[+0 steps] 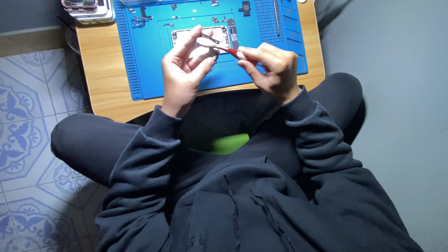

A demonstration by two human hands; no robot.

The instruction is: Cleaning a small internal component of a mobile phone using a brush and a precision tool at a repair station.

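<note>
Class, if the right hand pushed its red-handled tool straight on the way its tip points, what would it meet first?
Probably the small metal part pinched in the left hand; the right hand aims the red-handled tool at it, though depth is unclear.

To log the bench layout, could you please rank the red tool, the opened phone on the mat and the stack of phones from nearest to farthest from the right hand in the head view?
From the right hand:
1. Red tool, pinched in its fingers, tip toward the left hand.
2. Opened phone, on the blue mat just beyond the hands.
3. Stack of phones, at the table's far left corner.
</note>
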